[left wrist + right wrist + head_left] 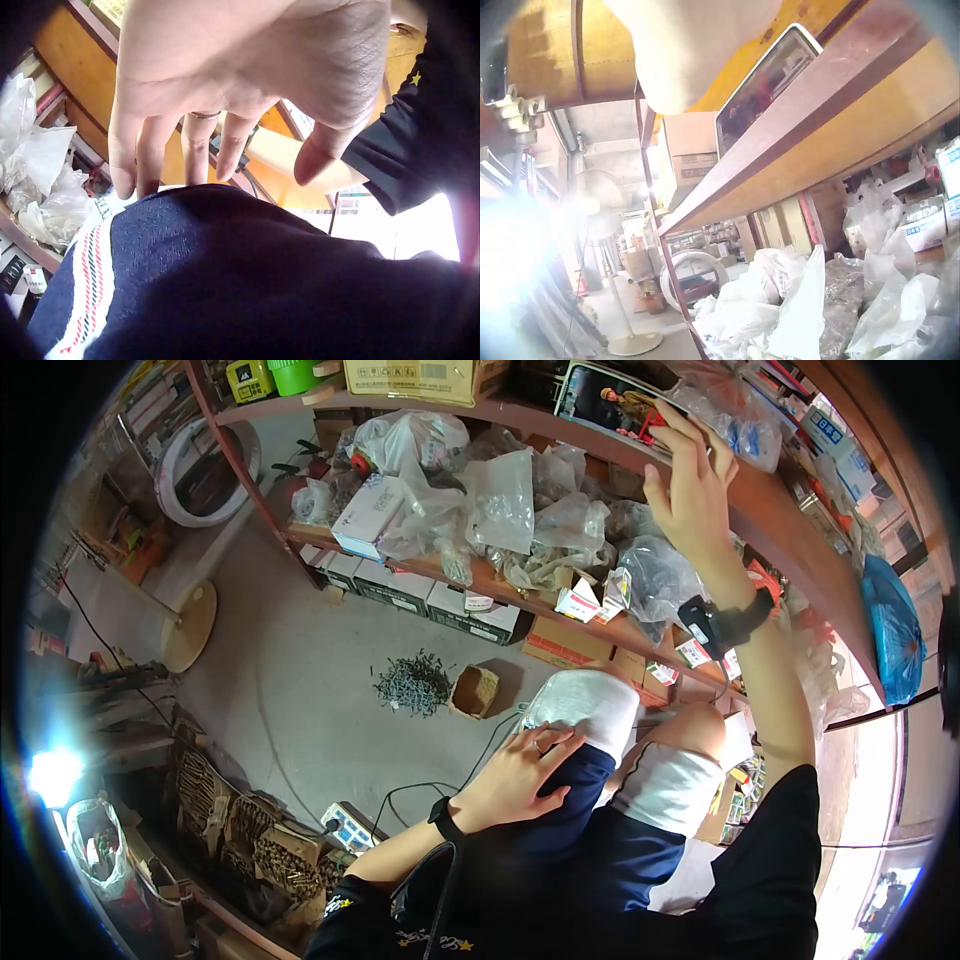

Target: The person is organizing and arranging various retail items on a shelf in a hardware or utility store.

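A tablet (592,402) with a lit picture on its screen leans on the upper shelf in the head view. My right hand (693,500) is raised to its right edge, fingers extended and overlapping the screen in this view. In the right wrist view the tablet (757,94) stands tilted behind the shelf board, and only a blurred part of the hand (694,52) shows. My left hand (515,778) rests on the dark blue shorts (575,800) near the knee, fingers spread and holding nothing. A ring is on one finger of that hand (247,64).
Plastic bags (500,500) and a white box (370,515) fill the lower shelf. On the floor are a pile of dark screws or nails (412,684), a small open carton (474,691) and a power strip (350,828). A fan base (190,625) stands farther left.
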Available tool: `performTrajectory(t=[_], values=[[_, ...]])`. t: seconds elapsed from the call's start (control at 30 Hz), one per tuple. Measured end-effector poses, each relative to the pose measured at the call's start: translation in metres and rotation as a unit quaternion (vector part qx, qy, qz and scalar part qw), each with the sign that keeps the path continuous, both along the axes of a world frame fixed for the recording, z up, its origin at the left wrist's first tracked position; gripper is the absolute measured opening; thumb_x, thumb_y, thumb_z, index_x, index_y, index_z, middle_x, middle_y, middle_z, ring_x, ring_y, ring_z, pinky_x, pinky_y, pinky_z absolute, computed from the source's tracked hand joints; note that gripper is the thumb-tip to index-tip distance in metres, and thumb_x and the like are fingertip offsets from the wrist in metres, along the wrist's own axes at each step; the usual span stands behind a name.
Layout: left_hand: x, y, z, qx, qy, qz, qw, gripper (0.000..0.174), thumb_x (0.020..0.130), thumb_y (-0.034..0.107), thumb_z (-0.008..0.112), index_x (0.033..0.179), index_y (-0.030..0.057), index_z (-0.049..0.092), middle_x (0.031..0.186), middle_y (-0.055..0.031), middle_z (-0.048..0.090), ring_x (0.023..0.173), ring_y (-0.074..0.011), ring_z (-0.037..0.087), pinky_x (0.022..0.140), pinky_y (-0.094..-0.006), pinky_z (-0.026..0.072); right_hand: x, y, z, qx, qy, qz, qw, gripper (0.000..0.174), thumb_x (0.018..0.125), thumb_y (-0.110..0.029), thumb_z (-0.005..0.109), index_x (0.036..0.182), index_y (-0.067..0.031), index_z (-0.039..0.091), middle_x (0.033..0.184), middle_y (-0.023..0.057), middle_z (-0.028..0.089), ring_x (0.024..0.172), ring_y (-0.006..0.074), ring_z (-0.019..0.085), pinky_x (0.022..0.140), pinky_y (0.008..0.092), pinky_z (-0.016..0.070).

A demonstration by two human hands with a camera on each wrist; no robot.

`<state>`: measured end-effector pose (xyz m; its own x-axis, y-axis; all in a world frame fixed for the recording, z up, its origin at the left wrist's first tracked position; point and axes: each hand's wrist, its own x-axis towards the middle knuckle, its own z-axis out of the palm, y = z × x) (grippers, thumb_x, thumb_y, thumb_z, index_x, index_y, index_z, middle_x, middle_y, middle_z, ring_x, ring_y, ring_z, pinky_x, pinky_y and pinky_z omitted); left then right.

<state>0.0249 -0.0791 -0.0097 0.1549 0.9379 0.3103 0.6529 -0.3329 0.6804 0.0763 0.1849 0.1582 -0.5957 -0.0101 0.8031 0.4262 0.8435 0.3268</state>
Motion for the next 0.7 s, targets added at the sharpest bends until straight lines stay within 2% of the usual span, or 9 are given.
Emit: performTrajectory(t=[0.53,0.7], values=[[0.010,0.005,0.002,0.001,-0.008,-0.007,1.000,0.054,0.069,0.020,0.058,0.116,0.0044,0.037,0.107,-0.0150,0.048,0.099,-0.0314,0.045,0.086,-0.0399,0.0343,0.071,-0.007,-0.027,-0.045,-0.037,-0.064,0.996,0.041,0.063,-0.007,0.054,0.103,-0.0091,0.042,0.121,0.0024,0.038,0.108,0.0268,0.033,0.086,0.0433,0.0251],[0.012,0.010,0.004,-0.001,-0.016,-0.013,1.000,0.053,0.068,0.017,0.058,0.115,0.0035,0.038,0.107,-0.0149,0.048,0.099,-0.0306,0.045,0.086,-0.0377,0.0343,0.120,-0.017,-0.040,-0.068,-0.073,-0.073,0.992,0.039,0.062,-0.005,0.053,0.100,-0.0083,0.043,0.117,0.0035,0.042,0.106,0.0261,0.035,0.085,0.0424,0.0264]])
